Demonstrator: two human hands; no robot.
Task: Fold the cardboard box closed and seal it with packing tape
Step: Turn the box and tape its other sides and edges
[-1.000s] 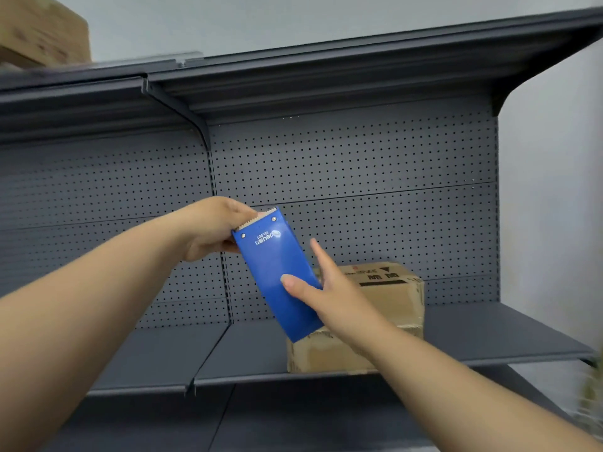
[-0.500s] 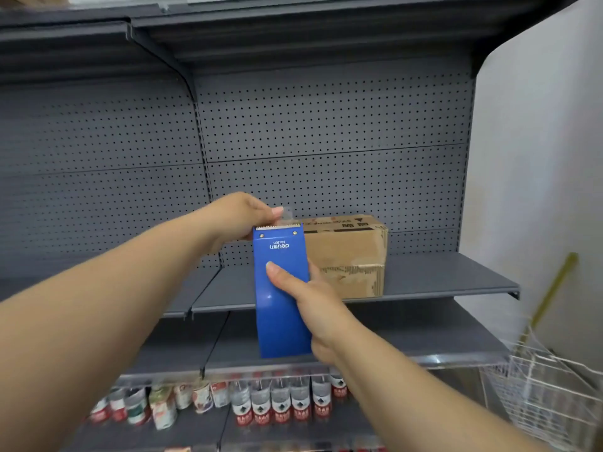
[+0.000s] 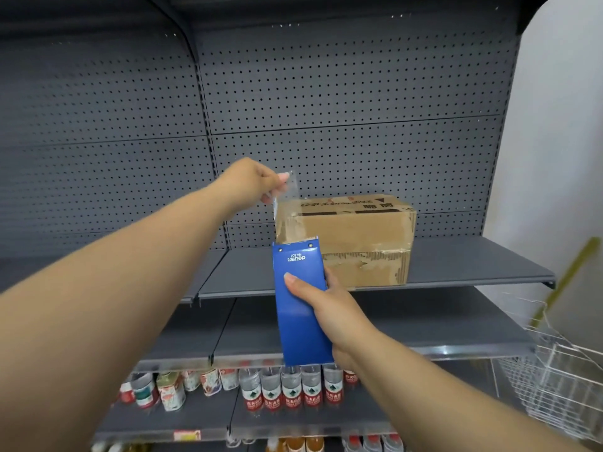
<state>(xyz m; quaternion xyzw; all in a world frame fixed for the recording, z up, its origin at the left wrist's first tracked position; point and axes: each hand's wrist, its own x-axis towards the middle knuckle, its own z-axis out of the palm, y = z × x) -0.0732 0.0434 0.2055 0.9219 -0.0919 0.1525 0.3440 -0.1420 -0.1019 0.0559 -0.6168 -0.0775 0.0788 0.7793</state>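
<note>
Tape drawing: left hand (image 3: 251, 181) pinches the clear tape end (image 3: 284, 194); right hand (image 3: 329, 308) grips the blue dispenser (image 3: 298, 305). Next, probably, press tape onto the closed cardboard box (image 3: 352, 236).

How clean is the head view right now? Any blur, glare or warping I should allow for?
Head view: centre sharp, the blue tape dispenser and cardboard box crisp; the wire basket at right smears; wide-angle bends the shelf upright; the clear tape shows faint glare; lighting soft, no hard shadows.
</note>
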